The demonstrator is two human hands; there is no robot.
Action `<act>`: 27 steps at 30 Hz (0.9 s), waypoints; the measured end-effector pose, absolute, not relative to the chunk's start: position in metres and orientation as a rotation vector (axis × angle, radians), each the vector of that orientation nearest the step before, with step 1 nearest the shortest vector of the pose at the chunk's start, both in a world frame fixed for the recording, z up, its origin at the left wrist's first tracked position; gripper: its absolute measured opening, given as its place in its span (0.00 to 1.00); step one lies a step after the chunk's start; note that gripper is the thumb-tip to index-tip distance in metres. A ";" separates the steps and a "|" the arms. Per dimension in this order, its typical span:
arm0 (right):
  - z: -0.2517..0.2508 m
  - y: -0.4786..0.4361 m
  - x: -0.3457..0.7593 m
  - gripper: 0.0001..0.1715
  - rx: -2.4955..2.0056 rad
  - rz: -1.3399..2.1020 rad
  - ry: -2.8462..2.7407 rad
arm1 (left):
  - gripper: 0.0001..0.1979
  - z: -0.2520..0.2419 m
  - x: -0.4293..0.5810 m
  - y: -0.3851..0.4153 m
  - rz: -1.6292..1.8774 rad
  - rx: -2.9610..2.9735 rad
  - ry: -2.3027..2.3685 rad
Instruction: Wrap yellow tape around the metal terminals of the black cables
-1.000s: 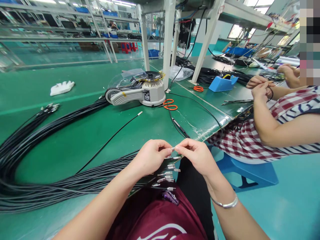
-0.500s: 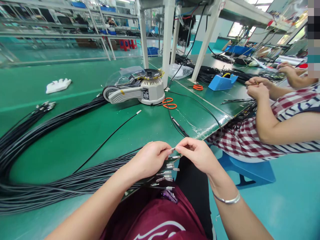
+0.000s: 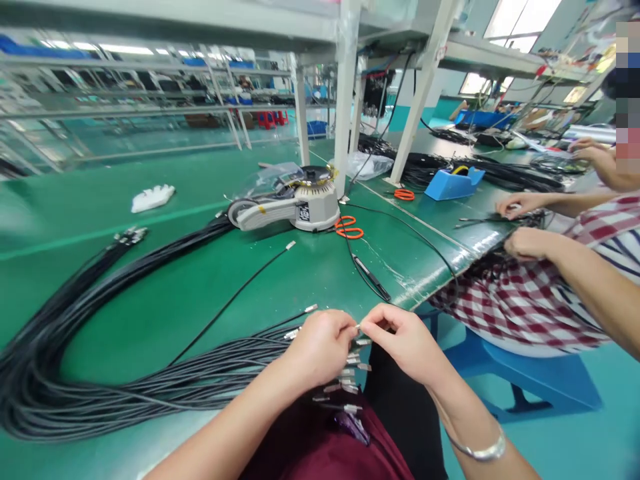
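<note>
My left hand [image 3: 324,347] and my right hand [image 3: 403,343] meet at the table's front edge, both closed in a pinch. Between their fingertips is the small metal end of a cable [image 3: 359,327], mostly covered by the fingers. A thick bundle of black cables [image 3: 210,370] curves across the table and passes under my left hand. Its silvery connectors [image 3: 350,383] stick out beyond the edge, below my hands. Left of my left hand, another cable's connector [image 3: 311,309] lies on top of the bundle. One single cable [image 3: 235,297] lies apart, pointing away from me.
A round grey tape dispenser [image 3: 313,210] stands behind the cables, near orange-handled scissors [image 3: 350,228] and a black pen-like tool [image 3: 369,275]. A white glove [image 3: 153,199] lies at left. A blue tape holder [image 3: 454,185] and a co-worker's hands [image 3: 525,243] are at right, beside a blue stool [image 3: 525,373].
The view has tilted up, so the table things sit lower and further right. My hands keep their pinch. The co-worker's hands have parted and come down towards the table edge.
</note>
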State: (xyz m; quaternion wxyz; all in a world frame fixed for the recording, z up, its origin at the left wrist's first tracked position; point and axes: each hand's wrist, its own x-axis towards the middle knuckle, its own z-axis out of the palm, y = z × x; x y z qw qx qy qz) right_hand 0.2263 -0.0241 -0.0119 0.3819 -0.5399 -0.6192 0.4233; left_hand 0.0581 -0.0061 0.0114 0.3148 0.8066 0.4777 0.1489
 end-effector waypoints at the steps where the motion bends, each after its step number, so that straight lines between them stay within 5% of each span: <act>1: -0.012 -0.024 0.227 0.10 -1.367 1.113 -1.570 | 0.13 0.014 0.056 -0.005 0.382 2.148 1.214; 4: -0.015 -0.024 0.234 0.11 -1.381 1.163 -1.577 | 0.12 0.023 0.041 0.017 0.346 2.205 1.180; 9: -0.019 -0.025 0.246 0.13 -1.493 1.050 -1.574 | 0.16 0.028 0.002 0.101 0.543 2.172 1.896; 14: -0.022 -0.026 0.247 0.15 -1.482 1.105 -1.530 | 0.15 0.004 -0.016 0.154 0.556 2.100 2.102; 19: -0.004 0.007 0.241 0.16 -1.343 1.151 -1.349 | 0.07 -0.005 -0.021 0.144 0.615 2.086 2.019; 27: 0.054 0.159 0.176 0.10 -1.156 1.363 -0.859 | 0.13 0.022 -0.022 0.063 0.913 1.962 1.779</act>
